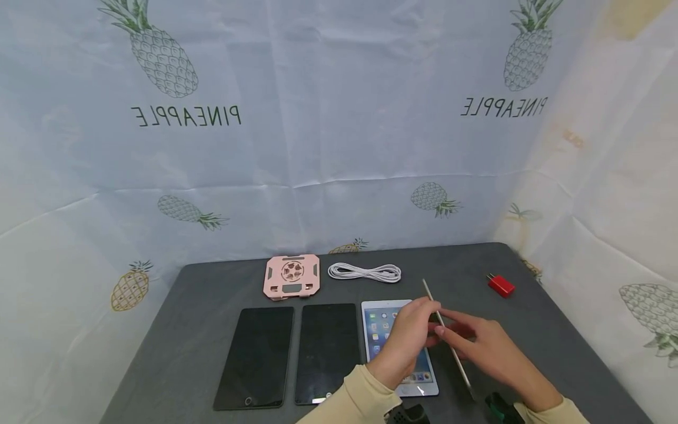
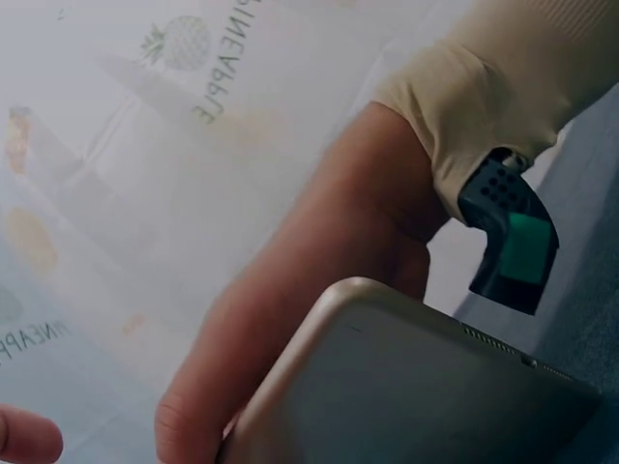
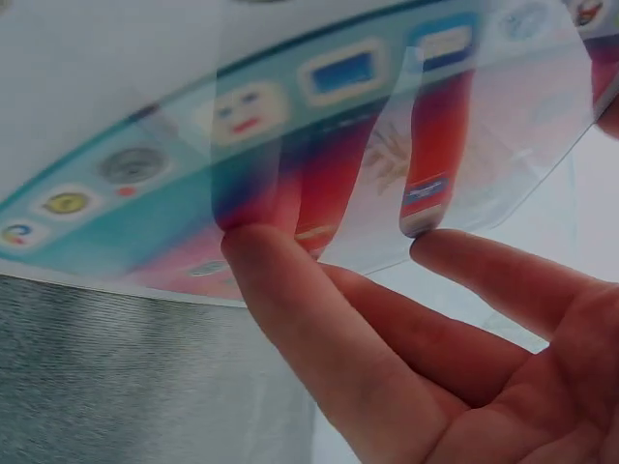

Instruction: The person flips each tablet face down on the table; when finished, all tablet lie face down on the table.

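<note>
A thin tablet (image 1: 457,357) stands raised on edge between the two hands, its lit screen turned to the right hand. My left hand (image 1: 408,330) holds it near its upper edge, fingers partly hidden behind it. A fingertip (image 2: 29,435) of that hand shows at the lower left of the left wrist view, beside the tablet's silvery back (image 2: 406,387). The right hand (image 1: 479,341) touches the glass with fairly straight fingers (image 3: 280,280); they mirror in the screen (image 3: 338,145). Under the left hand lies a white tablet (image 1: 421,383) with its home screen lit.
Two dark tablets (image 1: 256,356) (image 1: 328,353) lie side by side on the left of the dark grey table (image 1: 196,330). Behind them are a pink patterned case (image 1: 291,277) and a coiled white cable (image 1: 365,272). A red plug adapter (image 1: 500,285) sits at the right.
</note>
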Tool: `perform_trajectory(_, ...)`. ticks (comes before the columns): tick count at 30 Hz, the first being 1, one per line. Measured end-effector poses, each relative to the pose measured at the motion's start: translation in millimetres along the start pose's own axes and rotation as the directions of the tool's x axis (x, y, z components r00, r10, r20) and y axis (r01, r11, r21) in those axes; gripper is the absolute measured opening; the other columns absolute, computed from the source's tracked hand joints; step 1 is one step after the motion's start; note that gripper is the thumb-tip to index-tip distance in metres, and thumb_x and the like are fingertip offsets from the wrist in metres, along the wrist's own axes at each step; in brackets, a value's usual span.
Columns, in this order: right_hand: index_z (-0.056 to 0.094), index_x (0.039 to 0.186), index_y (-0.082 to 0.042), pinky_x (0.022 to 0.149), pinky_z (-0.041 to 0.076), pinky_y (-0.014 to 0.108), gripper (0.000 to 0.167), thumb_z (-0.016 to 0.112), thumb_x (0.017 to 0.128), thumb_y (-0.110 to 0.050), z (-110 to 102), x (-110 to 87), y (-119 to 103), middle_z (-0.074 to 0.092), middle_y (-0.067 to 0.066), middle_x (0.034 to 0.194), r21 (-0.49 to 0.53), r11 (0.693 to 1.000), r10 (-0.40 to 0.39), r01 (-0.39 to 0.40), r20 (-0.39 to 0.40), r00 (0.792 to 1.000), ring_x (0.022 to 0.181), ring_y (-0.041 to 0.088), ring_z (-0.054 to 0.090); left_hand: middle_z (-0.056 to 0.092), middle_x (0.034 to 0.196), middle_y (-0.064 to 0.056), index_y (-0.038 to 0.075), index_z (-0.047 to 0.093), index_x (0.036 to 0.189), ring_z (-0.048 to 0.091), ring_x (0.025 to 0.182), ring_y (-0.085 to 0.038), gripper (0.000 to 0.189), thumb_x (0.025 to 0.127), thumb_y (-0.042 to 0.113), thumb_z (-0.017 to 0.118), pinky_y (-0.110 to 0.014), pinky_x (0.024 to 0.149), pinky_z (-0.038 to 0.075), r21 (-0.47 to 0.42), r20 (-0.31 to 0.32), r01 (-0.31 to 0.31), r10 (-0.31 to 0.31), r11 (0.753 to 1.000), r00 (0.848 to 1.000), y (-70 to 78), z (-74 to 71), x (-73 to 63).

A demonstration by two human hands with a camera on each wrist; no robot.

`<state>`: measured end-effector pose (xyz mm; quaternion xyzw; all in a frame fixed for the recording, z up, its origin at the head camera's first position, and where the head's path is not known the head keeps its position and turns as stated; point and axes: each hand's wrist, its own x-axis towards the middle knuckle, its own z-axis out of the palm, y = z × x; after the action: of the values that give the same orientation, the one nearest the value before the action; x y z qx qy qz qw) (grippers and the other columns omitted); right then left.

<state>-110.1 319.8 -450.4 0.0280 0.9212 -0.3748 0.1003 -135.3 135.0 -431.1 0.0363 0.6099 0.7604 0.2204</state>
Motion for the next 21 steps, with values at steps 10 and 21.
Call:
perform_trajectory(10,0.061,0.153,-0.006,0.068,0.063,0.025,0.062,0.069,0.105,-0.045,-10,-9.0,-8,0.078,0.014,0.129,-0.052,0.993,-0.106,0.103,-0.055,0.993,0.103,0.022,0.079,0.064,0.120,-0.010,0.006,0.067,0.126,0.072,0.091,-0.019,0.045,0.109,0.045,0.052,-0.053,0.091,0.065,-0.068,0.031,0.031,-0.029,0.997,0.999,-10.0,4.2,5.5)
perform_trajectory(21,0.066,0.148,-0.006,0.073,0.065,0.031,0.046,0.066,0.109,-0.029,-24,-17.2,-9,0.079,0.016,0.129,-0.165,0.969,-0.211,0.185,-0.156,0.965,0.105,0.027,0.081,0.059,0.140,-0.021,0.013,0.052,0.160,0.065,0.120,-0.047,0.062,0.110,0.049,0.047,-0.074,0.101,0.053,0.018,0.108,0.092,-0.094,0.996,0.990,-34.5,11.0,9.3)
